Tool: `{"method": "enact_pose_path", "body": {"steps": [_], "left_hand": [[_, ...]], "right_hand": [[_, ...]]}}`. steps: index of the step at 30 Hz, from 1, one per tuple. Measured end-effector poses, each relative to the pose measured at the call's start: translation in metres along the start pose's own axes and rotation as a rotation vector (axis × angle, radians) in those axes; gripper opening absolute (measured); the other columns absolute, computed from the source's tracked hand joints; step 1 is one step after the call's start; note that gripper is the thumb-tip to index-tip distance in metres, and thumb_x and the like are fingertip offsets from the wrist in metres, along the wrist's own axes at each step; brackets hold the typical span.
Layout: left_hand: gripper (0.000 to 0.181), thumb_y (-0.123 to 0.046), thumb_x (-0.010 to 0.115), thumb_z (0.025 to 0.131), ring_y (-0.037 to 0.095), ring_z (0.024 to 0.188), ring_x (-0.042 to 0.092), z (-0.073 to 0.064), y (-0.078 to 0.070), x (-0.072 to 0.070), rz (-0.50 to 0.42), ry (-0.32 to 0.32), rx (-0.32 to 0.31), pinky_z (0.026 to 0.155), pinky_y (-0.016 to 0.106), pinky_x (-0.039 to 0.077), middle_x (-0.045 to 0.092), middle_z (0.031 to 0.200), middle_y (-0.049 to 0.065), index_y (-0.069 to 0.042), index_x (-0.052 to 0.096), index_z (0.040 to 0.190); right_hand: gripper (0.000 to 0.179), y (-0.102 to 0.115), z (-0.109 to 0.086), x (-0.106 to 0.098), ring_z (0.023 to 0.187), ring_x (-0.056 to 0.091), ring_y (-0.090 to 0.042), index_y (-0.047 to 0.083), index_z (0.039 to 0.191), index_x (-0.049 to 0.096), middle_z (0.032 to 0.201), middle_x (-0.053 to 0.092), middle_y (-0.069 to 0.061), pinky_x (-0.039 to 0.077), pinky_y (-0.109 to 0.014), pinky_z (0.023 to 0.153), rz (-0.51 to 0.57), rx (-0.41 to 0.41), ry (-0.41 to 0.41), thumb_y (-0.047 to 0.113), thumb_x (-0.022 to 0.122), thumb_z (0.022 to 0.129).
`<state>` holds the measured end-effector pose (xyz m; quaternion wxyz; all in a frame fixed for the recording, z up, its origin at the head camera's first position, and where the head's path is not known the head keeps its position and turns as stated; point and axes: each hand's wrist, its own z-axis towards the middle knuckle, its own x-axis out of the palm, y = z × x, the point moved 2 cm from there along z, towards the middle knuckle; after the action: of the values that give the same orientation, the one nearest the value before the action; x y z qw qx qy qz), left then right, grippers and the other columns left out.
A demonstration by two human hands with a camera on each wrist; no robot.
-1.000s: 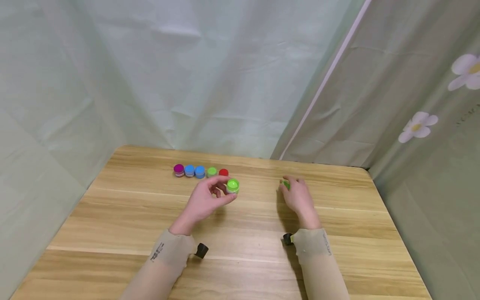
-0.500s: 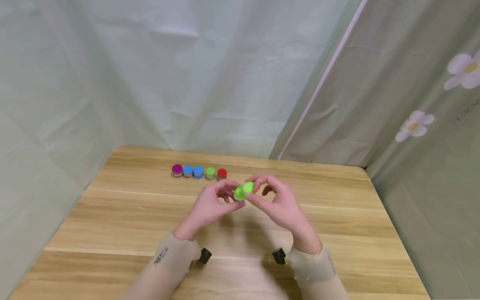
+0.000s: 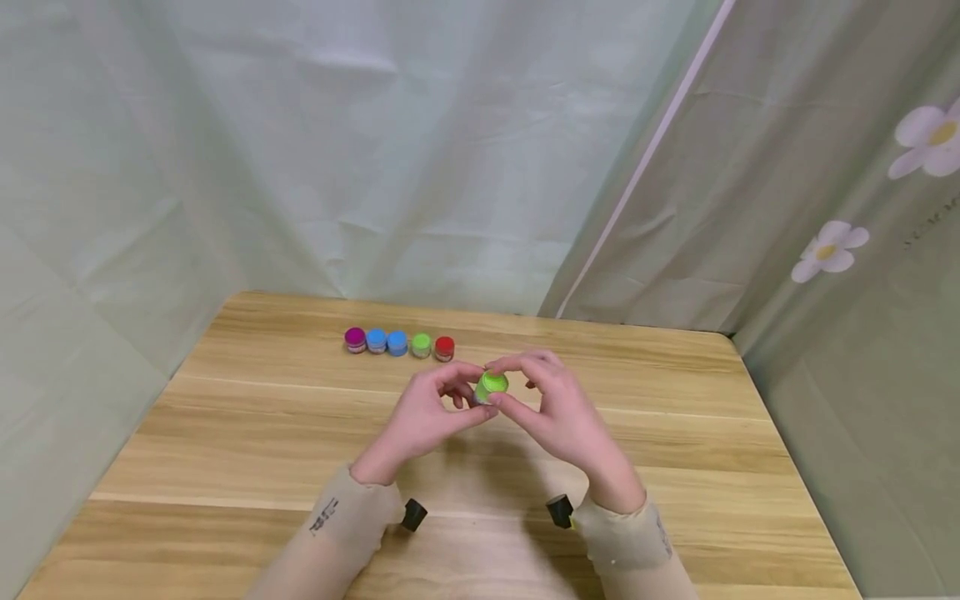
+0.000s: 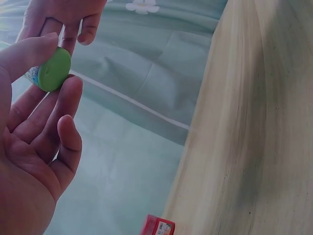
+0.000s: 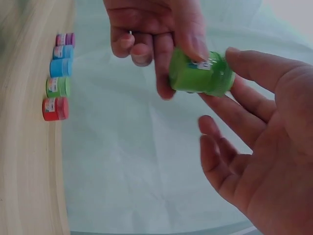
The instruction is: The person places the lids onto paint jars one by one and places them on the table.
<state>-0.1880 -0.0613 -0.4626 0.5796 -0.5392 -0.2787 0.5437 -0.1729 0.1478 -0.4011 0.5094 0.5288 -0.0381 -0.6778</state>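
My left hand (image 3: 420, 414) pinches the body of a small green paint jar (image 5: 190, 76) between thumb and fingers, above the table. My right hand (image 3: 561, 412) holds the green lid (image 5: 224, 76) by its rim with thumb and fingertips. The lid sits against the jar's mouth; how tightly it is seated, I cannot tell. In the left wrist view the jar's green base (image 4: 55, 71) faces the camera. Behind the hands, a red jar (image 3: 445, 348) and another green jar (image 3: 422, 346) stand lidded.
Two blue jars (image 3: 397, 342) and a purple jar (image 3: 356, 340) continue the row leftward on the wooden table (image 3: 247, 433). Pale curtains (image 3: 450, 167) hang behind and at both sides of the table.
My right hand has brought the green lid from the table on the right to the jar in my left hand. Lid and jar, apart before, now meet. The left hand has shifted slightly right.
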Motion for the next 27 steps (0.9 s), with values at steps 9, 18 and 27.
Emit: {"method": "enact_pose_path", "body": {"steps": [9, 18, 27], "left_hand": [[0.038, -0.021, 0.091, 0.089, 0.018, 0.083, 0.067, 0.0002, -0.0023, 0.001, 0.039, 0.017, 0.008, 0.073, 0.037, 0.056, 0.076, 0.095, -0.002, -0.012, 0.077, 0.123], [0.039, -0.021, 0.09, 0.09, 0.02, 0.082, 0.064, 0.0006, -0.0033, 0.0038, 0.017, 0.077, -0.009, 0.072, 0.033, 0.052, 0.074, 0.092, -0.001, -0.014, 0.077, 0.126], [0.041, -0.02, 0.092, 0.088, 0.022, 0.081, 0.064, 0.0004, -0.005, 0.0038, -0.005, 0.06, -0.014, 0.07, 0.035, 0.052, 0.073, 0.094, 0.004, -0.013, 0.077, 0.125]], "right_hand": [[0.039, 0.0045, -0.0013, -0.0032, 0.128, 0.057, -0.026, 0.012, 0.137, 0.072, 0.134, 0.068, -0.003, 0.048, -0.046, 0.109, -0.161, -0.092, 0.095, 0.008, 0.078, 0.099], [0.036, 0.0047, -0.0031, -0.0044, 0.114, 0.058, -0.021, 0.015, 0.122, 0.075, 0.119, 0.07, 0.002, 0.051, -0.04, 0.097, -0.243, -0.032, 0.065, 0.025, 0.089, 0.09], [0.063, 0.0034, -0.0035, 0.0, 0.118, 0.054, -0.021, 0.014, 0.122, 0.064, 0.118, 0.064, 0.002, 0.051, -0.042, 0.097, -0.247, 0.141, 0.051, 0.053, 0.092, 0.081]]}}
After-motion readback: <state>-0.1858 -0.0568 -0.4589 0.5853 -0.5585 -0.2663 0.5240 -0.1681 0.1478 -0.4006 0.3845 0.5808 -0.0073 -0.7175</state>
